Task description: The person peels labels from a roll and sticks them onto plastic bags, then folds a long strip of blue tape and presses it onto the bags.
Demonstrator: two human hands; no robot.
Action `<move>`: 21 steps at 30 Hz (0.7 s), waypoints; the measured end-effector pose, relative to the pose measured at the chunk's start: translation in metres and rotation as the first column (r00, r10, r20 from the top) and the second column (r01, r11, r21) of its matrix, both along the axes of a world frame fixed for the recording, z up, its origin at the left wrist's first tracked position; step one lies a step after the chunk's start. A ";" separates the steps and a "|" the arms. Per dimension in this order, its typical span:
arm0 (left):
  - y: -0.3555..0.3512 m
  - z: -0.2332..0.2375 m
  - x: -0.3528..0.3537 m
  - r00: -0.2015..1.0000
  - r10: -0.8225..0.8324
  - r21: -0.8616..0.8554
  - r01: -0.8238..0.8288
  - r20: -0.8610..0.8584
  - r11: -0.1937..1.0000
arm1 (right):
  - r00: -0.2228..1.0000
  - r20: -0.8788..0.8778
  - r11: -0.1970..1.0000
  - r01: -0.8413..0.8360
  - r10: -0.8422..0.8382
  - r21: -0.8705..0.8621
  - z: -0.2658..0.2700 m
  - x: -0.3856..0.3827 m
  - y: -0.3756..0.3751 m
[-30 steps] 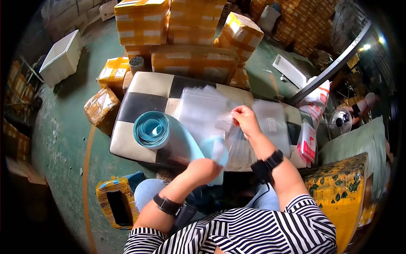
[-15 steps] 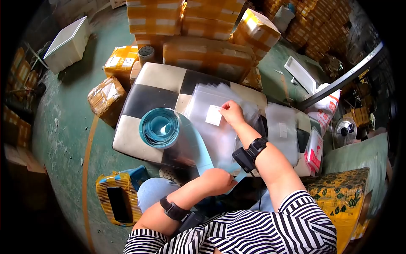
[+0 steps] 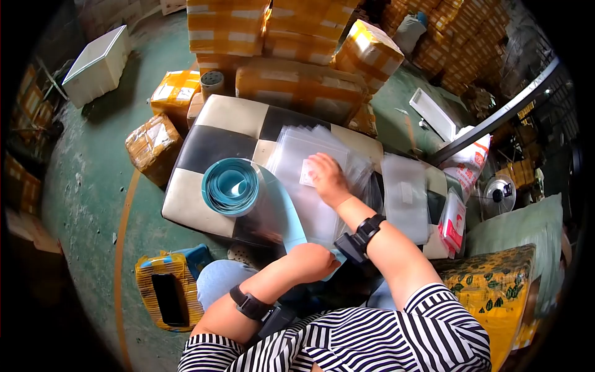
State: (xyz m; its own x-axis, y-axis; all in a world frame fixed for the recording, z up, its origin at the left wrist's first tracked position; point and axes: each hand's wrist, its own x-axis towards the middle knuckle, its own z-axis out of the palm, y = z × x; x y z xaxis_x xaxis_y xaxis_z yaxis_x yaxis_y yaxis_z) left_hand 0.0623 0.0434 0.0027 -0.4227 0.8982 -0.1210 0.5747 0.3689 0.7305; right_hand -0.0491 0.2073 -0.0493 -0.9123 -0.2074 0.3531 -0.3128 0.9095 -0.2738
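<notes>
A light-blue backing strip [image 3: 283, 208] runs from the roll [image 3: 230, 187] across the padded bench to my left hand [image 3: 313, 263]. My left hand is closed around the strip near the bench's front edge. Over a stack of clear plastic bags [image 3: 291, 149], my right hand [image 3: 330, 180] lies with its fingers stretched out on a white label [image 3: 305, 173]. The label sits on the top bag, partly hidden by the fingers. A second pile of clear bags [image 3: 404, 214] lies to the right, with a white label on its top one.
The checkered padded bench [image 3: 198, 152] bears the roll and bags. Taped cartons [image 3: 297, 87] stand behind it. On the left are a small carton [image 3: 154, 144] and a phone [image 3: 167, 299] on a yellow taped box. A red-and-white packet [image 3: 453, 220] rests at the right end.
My right hand has gone from pinching the label's edge to lying over it with fingers spread. The left hand keeps hold of the strip. The whole view has shifted slightly.
</notes>
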 end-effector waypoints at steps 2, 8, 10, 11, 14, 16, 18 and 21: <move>0.002 -0.008 0.002 1.000 0.023 0.046 -0.023 -0.012 0.999 | 0.997 0.071 0.999 0.028 -0.032 0.045 -0.022 0.007 -0.012; -0.001 -0.008 -0.004 0.998 -0.040 -0.078 0.037 -0.040 0.996 | 0.999 0.047 0.981 0.014 -0.024 0.194 -0.011 0.013 -0.006; -0.002 -0.003 -0.006 1.000 -0.024 -0.066 0.023 -0.016 0.998 | 0.966 0.024 0.965 0.260 -0.259 -0.034 0.000 0.014 0.020; -0.003 0.002 -0.007 1.000 -0.012 -0.057 0.011 -0.004 0.998 | 0.930 0.030 0.918 0.367 -0.367 -0.146 0.004 0.015 0.030; -0.015 0.025 -0.021 0.972 -0.018 0.015 0.015 0.233 1.000 | 0.611 0.565 0.793 0.593 -0.555 0.138 0.018 0.041 0.042; -0.023 0.029 -0.031 0.899 0.086 0.095 -0.140 0.430 0.986 | 0.690 0.455 0.815 0.554 -0.563 0.167 0.019 0.057 0.032; -0.035 0.021 -0.038 0.710 0.202 0.240 -0.470 0.675 0.849 | 0.772 0.326 0.835 0.533 -0.546 0.136 0.007 0.060 0.030; -0.045 0.018 -0.049 0.338 0.017 0.315 -0.895 0.941 0.316 | 0.716 0.433 0.774 0.629 -0.547 -0.063 -0.009 0.053 0.036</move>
